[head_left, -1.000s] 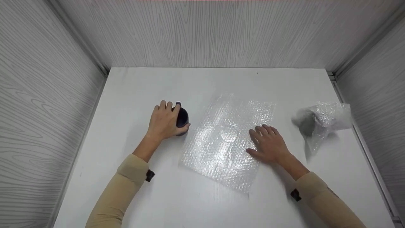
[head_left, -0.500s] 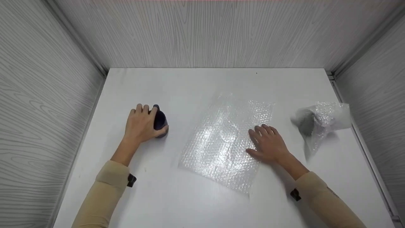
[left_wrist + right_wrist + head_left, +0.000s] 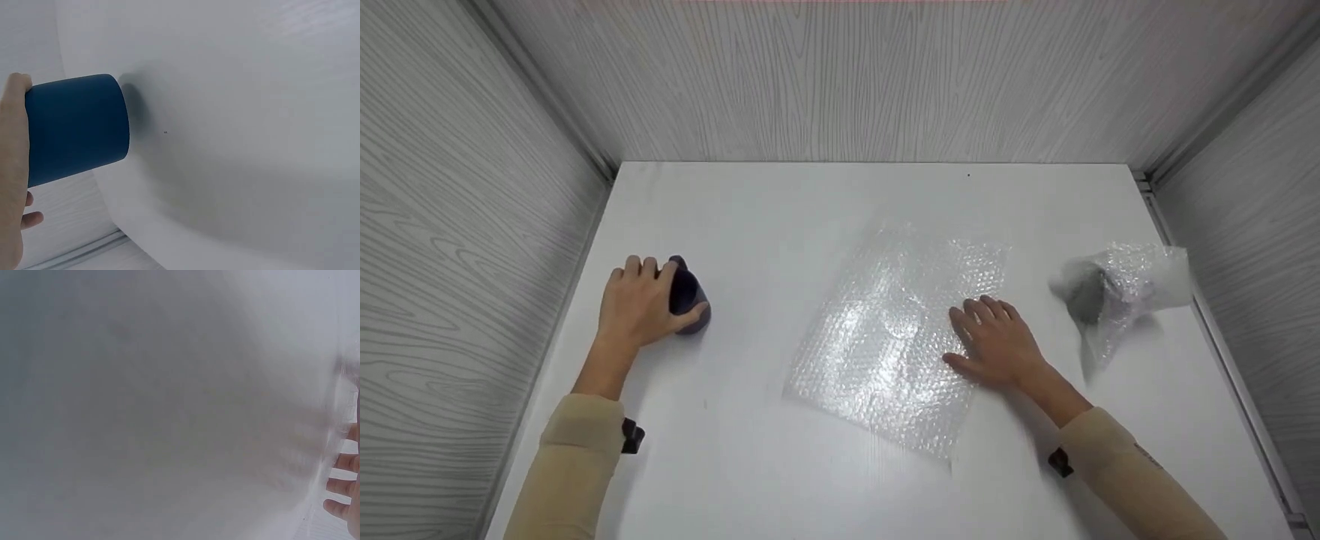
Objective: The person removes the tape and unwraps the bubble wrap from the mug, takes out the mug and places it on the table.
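On the left of the head view, my left hand (image 3: 636,304) grips a dark blue mug (image 3: 684,289), thumb on one side and fingers on the other. The left wrist view shows the smooth blue side of the mug (image 3: 76,129), with a shadow on the table just past its base. A clear sheet of bubble wrap (image 3: 877,345) lies flat in the middle. Spread fingers of my right hand (image 3: 1001,345) rest on the right edge of that sheet. Only the fingertips (image 3: 340,486) show at the right border of the right wrist view.
A grey rounded object loosely wrapped in bubble wrap (image 3: 1140,277) lies at the right side of the white table (image 3: 810,495). Wood-grain panels (image 3: 840,82) enclose the table at the back and on both sides.
My left hand has carried the mug leftward and slightly nearer, away from the bubble wrap sheet. The right hand and the sheet have stayed in place.
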`<state>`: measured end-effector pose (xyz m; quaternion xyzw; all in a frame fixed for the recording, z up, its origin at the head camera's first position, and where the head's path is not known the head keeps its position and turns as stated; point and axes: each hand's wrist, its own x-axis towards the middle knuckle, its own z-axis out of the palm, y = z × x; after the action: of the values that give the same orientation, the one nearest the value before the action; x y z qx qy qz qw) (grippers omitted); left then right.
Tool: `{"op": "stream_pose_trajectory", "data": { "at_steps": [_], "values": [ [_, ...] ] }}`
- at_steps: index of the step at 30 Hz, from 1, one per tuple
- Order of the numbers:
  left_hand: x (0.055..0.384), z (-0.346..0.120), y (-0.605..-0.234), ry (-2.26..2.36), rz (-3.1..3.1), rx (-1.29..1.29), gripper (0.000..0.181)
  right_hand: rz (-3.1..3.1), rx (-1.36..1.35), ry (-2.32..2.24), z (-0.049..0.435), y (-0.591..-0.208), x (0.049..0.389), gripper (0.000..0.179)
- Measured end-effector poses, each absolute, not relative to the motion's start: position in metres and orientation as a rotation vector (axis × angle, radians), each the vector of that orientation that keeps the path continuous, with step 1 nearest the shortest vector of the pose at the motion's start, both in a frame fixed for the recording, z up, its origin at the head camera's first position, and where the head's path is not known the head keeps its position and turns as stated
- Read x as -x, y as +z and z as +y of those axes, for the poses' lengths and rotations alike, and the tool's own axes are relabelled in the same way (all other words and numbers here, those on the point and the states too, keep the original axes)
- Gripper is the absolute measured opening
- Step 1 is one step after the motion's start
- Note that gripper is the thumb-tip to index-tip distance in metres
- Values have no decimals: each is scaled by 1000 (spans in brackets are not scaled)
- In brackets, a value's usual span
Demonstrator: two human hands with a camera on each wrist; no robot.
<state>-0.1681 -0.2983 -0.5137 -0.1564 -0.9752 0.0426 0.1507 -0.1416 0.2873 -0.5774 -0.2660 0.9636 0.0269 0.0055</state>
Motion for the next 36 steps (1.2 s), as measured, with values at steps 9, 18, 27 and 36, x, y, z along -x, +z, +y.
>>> {"op": "stream_pose_trajectory", "data": {
  "at_steps": [9, 18, 27, 36],
  "values": [
    [167, -333, -518, 113, -2732, 490, 86, 3017, 828, 74, 288, -577, 141, 79],
    [167, -353, -525, 79, -2747, 492, 85, 3011, 843, 107, 288, -575, 142, 80],
    [171, -356, -522, 133, -2777, 510, 82, 3013, 857, 99, 291, -574, 144, 80],
    [168, -362, -519, 141, -2852, 509, 80, 2998, 842, 96, 288, -575, 142, 80]
  ]
}}
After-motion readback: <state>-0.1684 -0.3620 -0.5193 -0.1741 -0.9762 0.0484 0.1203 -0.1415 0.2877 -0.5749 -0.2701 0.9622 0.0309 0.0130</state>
